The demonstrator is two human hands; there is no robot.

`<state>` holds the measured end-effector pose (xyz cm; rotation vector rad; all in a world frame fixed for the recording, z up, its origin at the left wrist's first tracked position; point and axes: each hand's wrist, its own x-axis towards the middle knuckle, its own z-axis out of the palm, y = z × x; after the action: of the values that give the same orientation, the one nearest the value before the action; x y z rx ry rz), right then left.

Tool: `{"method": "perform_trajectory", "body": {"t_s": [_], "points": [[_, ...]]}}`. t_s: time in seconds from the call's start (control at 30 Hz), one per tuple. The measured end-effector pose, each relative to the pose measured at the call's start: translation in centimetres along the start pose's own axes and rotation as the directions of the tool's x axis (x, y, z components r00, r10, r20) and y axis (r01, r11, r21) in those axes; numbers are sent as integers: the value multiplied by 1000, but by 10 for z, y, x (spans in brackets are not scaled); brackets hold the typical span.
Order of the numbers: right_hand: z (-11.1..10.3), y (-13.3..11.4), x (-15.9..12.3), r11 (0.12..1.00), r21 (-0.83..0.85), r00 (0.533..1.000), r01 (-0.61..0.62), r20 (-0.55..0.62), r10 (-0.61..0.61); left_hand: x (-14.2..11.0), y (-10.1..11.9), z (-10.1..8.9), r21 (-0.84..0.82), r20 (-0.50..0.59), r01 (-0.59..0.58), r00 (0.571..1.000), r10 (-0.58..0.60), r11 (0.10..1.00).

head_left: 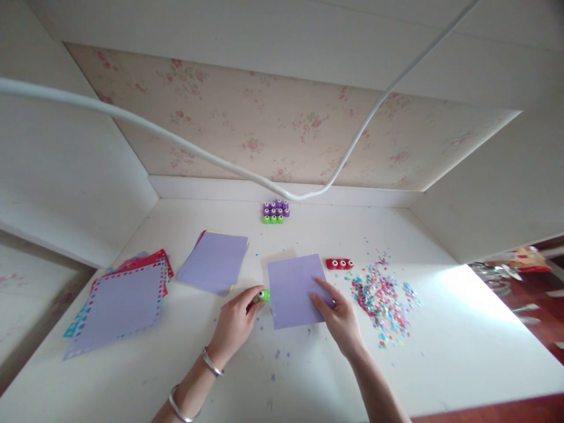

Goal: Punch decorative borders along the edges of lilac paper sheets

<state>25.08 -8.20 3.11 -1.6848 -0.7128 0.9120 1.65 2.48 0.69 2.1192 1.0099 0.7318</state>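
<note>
A green craft punch [264,295] is pinched in the fingers of my left hand [238,317], beside the left edge of a purple paper sheet [291,294]. My right hand [339,314] lies over the sheet's right side, its thumb on the paper and its index finger stretched along it. Whether the fingers grip the sheet from below is hidden. Just beyond the sheet's right corner stands a row of red craft punches [339,264]. Purple and green craft punches [275,211] are grouped near the back wall.
Stacked plain paper [215,261] lies left of my hands. Farther left is a pile of sheets with punched borders [127,299]. Colourful paper bits [383,299] are heaped on the right of the white desk [308,382]. A white cable [247,173] hangs across the view.
</note>
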Motion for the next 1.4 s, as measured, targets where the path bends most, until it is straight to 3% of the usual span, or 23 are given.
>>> {"method": "perform_trajectory", "body": {"t_s": [0.73, 0.93, 1.03, 1.2, 1.4], "points": [[4, 8, 2, 1000, 25, 999, 16, 31, -17, 1, -2, 0, 22, 1, -38, 999, 38, 999], [8, 15, 8, 972, -216, 996, 92, -2, -95, 2, 0, 2, 33, 24, -89, 996, 88, 996], [9, 14, 7, 879, -411, 966, 241, 16, -257, 2, 0, 2, 46, 30, -92, 995, 91, 995], [5, 12, 1, 620, -672, 865, 404, 60, -498, 0, -1, -2, 55, 54, -100, 994, 97, 993], [11, 17, -3, 385, -746, 810, 544, 347, -472, 0, -2, -4, 65, 87, -120, 990, 114, 991]]}}
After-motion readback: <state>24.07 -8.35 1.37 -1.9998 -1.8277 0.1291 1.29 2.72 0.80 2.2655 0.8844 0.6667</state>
